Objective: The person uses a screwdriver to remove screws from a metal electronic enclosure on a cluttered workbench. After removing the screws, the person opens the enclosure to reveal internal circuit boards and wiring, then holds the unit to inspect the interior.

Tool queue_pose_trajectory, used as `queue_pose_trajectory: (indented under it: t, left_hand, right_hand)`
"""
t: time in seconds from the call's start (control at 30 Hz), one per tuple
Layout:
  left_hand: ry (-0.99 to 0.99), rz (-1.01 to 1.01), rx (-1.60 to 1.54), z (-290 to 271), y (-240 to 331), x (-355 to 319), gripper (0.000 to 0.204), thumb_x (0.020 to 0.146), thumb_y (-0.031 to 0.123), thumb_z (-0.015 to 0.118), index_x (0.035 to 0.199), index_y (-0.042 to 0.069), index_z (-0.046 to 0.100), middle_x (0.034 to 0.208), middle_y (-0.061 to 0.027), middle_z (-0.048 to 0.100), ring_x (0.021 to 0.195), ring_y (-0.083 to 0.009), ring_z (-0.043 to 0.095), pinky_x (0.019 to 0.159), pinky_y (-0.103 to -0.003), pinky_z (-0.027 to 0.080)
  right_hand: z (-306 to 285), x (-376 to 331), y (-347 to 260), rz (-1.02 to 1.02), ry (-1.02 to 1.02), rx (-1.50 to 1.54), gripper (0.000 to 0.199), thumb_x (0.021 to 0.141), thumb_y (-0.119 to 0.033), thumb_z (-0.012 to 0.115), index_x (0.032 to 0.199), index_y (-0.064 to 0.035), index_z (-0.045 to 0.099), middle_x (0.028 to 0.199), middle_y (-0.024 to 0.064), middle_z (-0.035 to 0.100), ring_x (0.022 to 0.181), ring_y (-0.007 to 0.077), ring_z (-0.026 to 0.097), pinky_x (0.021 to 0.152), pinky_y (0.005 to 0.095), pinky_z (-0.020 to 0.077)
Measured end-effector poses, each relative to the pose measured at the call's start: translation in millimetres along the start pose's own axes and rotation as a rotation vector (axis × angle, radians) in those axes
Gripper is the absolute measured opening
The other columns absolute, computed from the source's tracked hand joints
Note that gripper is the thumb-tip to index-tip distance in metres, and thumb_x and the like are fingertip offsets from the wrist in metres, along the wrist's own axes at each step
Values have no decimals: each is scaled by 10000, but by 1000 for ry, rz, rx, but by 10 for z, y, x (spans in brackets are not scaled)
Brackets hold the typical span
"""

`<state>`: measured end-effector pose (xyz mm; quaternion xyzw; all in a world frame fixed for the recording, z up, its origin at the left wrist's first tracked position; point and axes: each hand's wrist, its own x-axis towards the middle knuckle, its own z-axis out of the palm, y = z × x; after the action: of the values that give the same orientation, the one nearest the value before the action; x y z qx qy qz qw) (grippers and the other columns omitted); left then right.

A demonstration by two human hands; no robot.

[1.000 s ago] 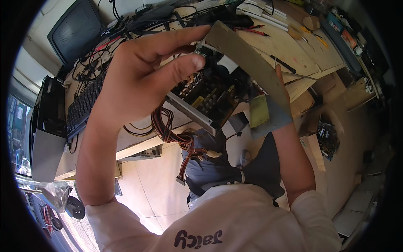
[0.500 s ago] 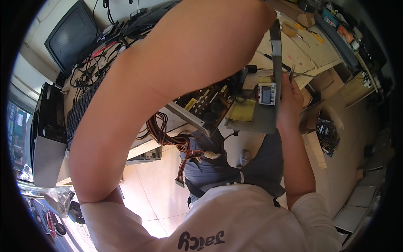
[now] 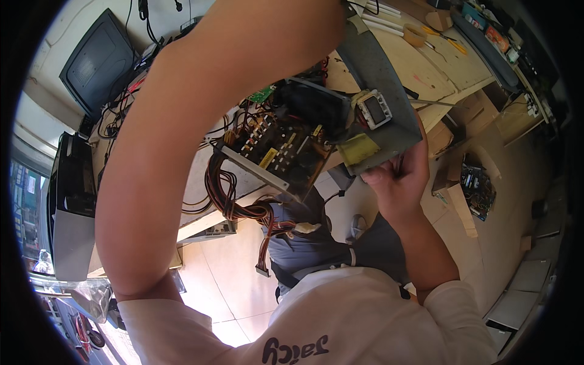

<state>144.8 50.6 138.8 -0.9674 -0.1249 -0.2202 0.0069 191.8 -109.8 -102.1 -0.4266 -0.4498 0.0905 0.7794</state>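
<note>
A grey bent metal cover stands tilted beside an opened computer power supply, whose circuit board and black fan show. On the cover sit a white-framed block with a grey face and a yellow insulating sheet. My right hand grips the cover's lower edge, thumb in front and the other fingers partly behind it. Across the upper left stretches my left arm, ending at the cover's far corner; the fingers of that hand are hidden. A cable bundle hangs from the board's side.
A monitor and a black and grey box stand at the left. Farther right on the wooden bench lie a tape roll and yellow-handled pliers. Cardboard and a circuit board are on the floor at right.
The cover has turned from edge-on to show its inner face. My right hand has shifted down to its lower edge. My left arm has moved leftward, uncovering more of the power supply.
</note>
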Motion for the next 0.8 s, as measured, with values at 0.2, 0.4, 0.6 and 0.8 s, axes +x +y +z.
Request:
queue_pose_trajectory:
  t: [0.2,0.4,0.6,0.8]
  left_hand:
    - [318,-121,-349,165,-449,-1045,185,986,80,620,1115,-21,705,917,-97,734,861,-141,682,809,-267,516]
    - [272,-208,-124,691,-380,-2003,740,852,328,821,1363,-96,496,1368,-315,520,1194,-457,578,999,-459,480]
    - [317,-470,-275,1073,-292,-2148,889,855,214,785,1499,-117,269,1460,-349,421,1317,-439,499,1103,-451,399]
    - [363,-751,-877,1045,-166,-2146,937,863,109,764,1549,-89,158,1460,-268,411,1274,-269,515,1090,-372,409]
  right_hand:
    - [-21,70,-168,151,-24,-12,792,911,-112,743,1542,16,282,1235,73,618,897,45,562,690,183,422]
    - [4,94,-138,230,42,50,616,979,-158,624,1509,32,375,1095,11,615,712,11,473,596,185,382]
    - [-77,109,-273,187,17,-112,615,969,-203,605,1485,77,423,1242,80,616,999,86,558,866,238,448]
    - [-52,125,-365,172,18,-244,683,953,-279,617,1470,120,417,1380,160,578,1243,184,552,1067,317,408]
